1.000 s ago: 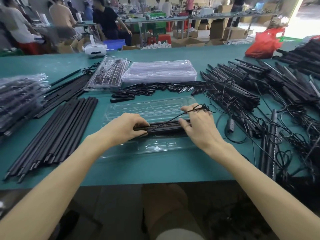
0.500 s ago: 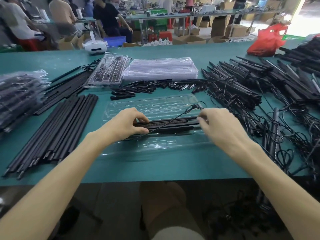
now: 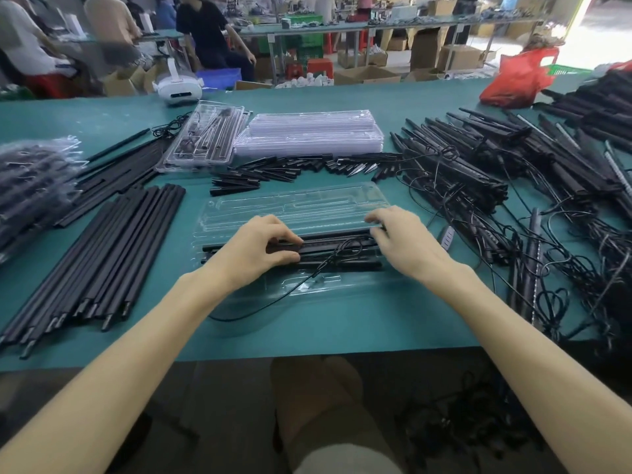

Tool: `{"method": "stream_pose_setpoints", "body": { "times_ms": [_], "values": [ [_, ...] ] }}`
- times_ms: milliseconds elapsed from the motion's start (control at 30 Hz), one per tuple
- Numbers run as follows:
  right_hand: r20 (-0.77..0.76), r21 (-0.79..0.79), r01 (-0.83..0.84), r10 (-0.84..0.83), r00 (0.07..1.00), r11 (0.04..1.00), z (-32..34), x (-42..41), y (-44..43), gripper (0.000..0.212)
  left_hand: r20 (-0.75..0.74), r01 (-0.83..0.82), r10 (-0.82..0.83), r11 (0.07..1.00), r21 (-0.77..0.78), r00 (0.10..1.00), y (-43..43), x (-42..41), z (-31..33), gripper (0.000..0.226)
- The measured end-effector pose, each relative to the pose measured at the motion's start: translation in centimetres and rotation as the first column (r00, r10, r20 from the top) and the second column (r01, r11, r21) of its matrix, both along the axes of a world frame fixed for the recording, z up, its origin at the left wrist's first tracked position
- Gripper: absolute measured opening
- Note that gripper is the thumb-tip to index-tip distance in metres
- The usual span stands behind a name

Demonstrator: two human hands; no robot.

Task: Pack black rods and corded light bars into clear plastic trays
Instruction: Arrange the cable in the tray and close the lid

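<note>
Left hand (image 3: 253, 251) pinched the bar (image 3: 319, 240); right hand (image 3: 403, 241) gripped its end.
Both ends held, likely to seat it flat in the tray (image 3: 297, 206).

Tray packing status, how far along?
Done: one filled tray beside the stack of empty trays. In hand: left hand and right hand grip bars lying in the open tray. To do: the rods and tangled corded light bars.
</note>
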State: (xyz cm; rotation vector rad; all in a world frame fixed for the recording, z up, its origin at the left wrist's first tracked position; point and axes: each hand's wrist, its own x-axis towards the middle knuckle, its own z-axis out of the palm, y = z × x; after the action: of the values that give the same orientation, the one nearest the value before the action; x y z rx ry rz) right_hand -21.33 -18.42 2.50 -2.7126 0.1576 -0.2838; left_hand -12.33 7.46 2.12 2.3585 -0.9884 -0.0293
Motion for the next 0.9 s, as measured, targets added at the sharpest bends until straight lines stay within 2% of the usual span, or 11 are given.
{"method": "stream_pose_setpoints", "body": {
  "times_ms": [200,467,667,800,900],
  "values": [
    [0.033,0.02,-0.038,0.037,0.999,0.999,-0.9,-0.1,-0.8,0.019,0.076,0.015,-0.012,0.999,-0.029,0.997,0.3,-0.2,-0.7,0.022],
    [0.087,0.064,-0.051,0.045,0.995,0.997,-1.0,0.3,-0.8,0.012,0.163,0.038,-0.038,0.999,0.007,0.986,0.5,-0.5,-1.1,0.025],
    [0.113,0.095,-0.064,0.053,0.992,0.993,-1.4,0.2,-0.7,0.012,0.071,0.006,-0.003,0.999,-0.042,0.997,0.7,-0.3,-1.4,0.023],
    [0.151,0.138,-0.081,0.06,0.987,0.987,-1.3,0.2,-0.6,0.008,0.053,0.007,-0.005,0.999,-0.039,0.999,0.8,0.2,-1.3,0.023],
    [0.151,0.156,-0.107,0.084,0.985,0.982,-1.3,0.2,-0.4,0.015,0.067,0.01,-0.008,1.0,-0.029,0.998,0.8,0.8,-1.2,0.022]
  ]
}}
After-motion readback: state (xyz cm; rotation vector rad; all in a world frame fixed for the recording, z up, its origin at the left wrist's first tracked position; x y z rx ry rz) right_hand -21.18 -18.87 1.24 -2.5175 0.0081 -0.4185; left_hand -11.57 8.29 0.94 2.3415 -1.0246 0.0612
